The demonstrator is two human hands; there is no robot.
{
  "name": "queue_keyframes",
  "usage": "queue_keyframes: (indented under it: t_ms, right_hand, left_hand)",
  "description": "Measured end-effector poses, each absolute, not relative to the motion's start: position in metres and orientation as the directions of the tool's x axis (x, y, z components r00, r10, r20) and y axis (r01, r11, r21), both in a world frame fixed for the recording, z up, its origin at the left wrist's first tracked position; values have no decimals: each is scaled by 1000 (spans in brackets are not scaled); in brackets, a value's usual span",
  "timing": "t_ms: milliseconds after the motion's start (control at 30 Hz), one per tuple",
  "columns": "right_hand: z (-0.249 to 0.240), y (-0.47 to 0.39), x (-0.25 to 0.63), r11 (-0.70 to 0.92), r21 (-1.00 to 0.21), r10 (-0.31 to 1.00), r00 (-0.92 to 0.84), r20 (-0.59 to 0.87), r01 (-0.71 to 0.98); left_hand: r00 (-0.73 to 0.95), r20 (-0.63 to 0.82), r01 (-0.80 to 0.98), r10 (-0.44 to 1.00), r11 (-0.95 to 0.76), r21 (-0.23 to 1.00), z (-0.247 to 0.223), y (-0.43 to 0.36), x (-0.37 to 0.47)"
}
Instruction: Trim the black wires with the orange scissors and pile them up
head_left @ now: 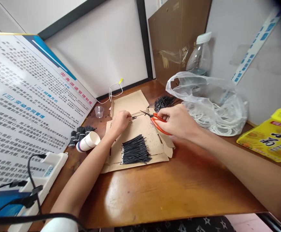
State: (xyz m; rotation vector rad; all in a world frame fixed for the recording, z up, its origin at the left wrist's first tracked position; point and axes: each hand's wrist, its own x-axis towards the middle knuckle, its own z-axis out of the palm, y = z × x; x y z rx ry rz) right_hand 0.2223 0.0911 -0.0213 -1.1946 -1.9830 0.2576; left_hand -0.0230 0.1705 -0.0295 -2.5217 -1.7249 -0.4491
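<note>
My right hand [176,119] is closed around the orange handles of a pair of scissors [160,125], whose blades point left, slightly apart. The fingers of my left hand [121,121] are pinched on a thin black wire [137,114] that reaches toward the blade tips. Whether the blades touch it I cannot tell. Below both hands lies a flattened cardboard box [116,151], sprinkled with tiny dark bits. A neat row of short black wires [135,149] with pale ends at the left rests on it. Beyond my right hand sits a loose pile of black wires [164,102].
At left are a tipped paper cup [88,141], bundled black wires [79,135], a small clear cup [99,111] and a power strip [43,180]. At right stand a plastic bag of white cords [215,119], a bottle [199,58] and a yellow packet [270,138].
</note>
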Motion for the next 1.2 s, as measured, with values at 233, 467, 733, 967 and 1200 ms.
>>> queue_keyframes:
  t_ms: [233,467,733,967,1200]
  right_hand:
    - [-19,90,222,536,-533,816,-242,524,655]
    - [-18,88,222,528,-549,822,-228,522,647]
    - [-19,86,220,527,-525,825,-256,504,668]
    - [-16,81,217,554,-566,824,-307,476,610]
    - [-19,70,208,644,-589,765,-421,487,488]
  left_hand:
    - [320,280,927,905,-361,105,-27,155,-26]
    - [541,136,769,830,-553,322,-23,79,-33]
    - [417,162,820,894,-448,356,-27,66,-25]
    - [290,238,778,927,-373,505,-18,51,-31]
    - [235,300,552,924,-382,741,-13,42,-27]
